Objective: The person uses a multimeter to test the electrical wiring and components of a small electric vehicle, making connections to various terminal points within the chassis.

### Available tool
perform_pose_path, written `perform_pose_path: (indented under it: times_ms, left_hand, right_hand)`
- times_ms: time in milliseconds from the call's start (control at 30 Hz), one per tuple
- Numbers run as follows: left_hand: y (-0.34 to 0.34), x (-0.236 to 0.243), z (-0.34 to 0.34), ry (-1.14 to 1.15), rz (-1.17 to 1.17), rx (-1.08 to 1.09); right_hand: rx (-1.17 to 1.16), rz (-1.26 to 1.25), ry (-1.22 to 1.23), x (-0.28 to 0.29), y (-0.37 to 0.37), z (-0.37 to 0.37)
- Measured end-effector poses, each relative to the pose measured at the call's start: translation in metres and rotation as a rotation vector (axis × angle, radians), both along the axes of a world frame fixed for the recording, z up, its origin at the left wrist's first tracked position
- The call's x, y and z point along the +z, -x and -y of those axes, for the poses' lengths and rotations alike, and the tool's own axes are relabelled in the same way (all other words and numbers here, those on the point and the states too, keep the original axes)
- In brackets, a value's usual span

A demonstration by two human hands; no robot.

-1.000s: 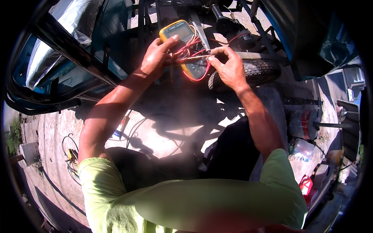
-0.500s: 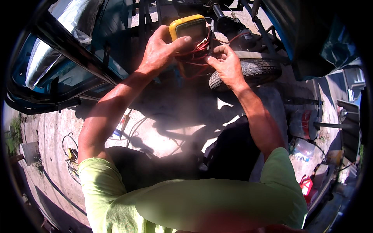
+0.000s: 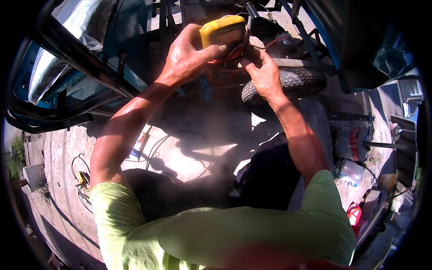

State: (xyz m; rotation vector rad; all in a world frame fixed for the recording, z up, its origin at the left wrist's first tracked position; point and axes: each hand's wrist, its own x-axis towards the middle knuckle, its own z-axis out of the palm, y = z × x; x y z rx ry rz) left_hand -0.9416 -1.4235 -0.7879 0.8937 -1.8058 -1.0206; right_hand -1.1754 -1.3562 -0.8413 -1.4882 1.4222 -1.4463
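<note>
"Along the lower edge, what lies nearest?"

"Green shirt (image 3: 116, 210), its chest covered by a blurred oval; no detail can be read there. Dark trousers (image 3: 270, 175) beyond it run into shadow, so their outline is hard to follow."

"Condition of the 2 hands?"

"Left hand (image 3: 185, 56): closed around the side of a yellow-edged meter (image 3: 222, 32), thumb laid across the front, the other fingers out of sight behind the casing. Right hand (image 3: 265, 75): thumb and forefinger bent toward each other beside the red leads (image 3: 231, 55), with little gap between. Those fingertips sit in deep shade; whether they pinch anything, I cannot tell."

"Position of the meter?"

"Raised clear of the ground in the left hand, tilted, near the upper middle of the view. Display dark and illegible. Lower part lost behind thumb, leads and shadow."

"Surface?"

"Pale, stained concrete ground (image 3: 193, 157), sunlit, crossed by hard-edged shadows. Beside the left forearm, 1 small item (image 3: 138, 149), kind unclear. Farther left, a yellow-and-black cable bundle (image 3: 82, 179). At right, a clear plastic bag (image 3: 351, 173) and a red container (image 3: 354, 215)."

"Surroundings?"

"Treaded tyre (image 3: 297, 83) beyond the right hand, partly covered by it. Black tube frame (image 3: 85, 56) at left, silvery sheeting (image 3: 69, 45) beyond, cut off above. Corrugated panel (image 3: 404, 135) near the right rim, bent by the lens. Green plants (image 3: 18, 155) at the left rim, cropped by the black border."
</note>
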Motion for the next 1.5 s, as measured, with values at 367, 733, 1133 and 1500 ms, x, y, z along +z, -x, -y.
perform_pose_path:
  times_ms: [367, 733, 1133, 1500]
  left_hand:
    - [0.002, -0.004, 0.005, -0.082, -0.033, 0.043]
    - [0.008, 0.006, 0.006, -0.049, -0.096, 0.025]
    - [0.006, -0.015, 0.02, -0.44, -0.475, -0.101]
    - [0.012, -0.01, 0.022, -0.271, -0.372, -0.005]
  right_hand:
    - [0.002, 0.286, -0.112, 0.005, -0.012, -0.002]
    - [-0.15, 0.197, -0.421, -0.008, 0.003, 0.005]
    - [-0.078, 0.559, -0.299, 0.006, -0.001, -0.001]
    - [-0.11, 0.44, -0.187, 0.01, -0.002, 0.001]
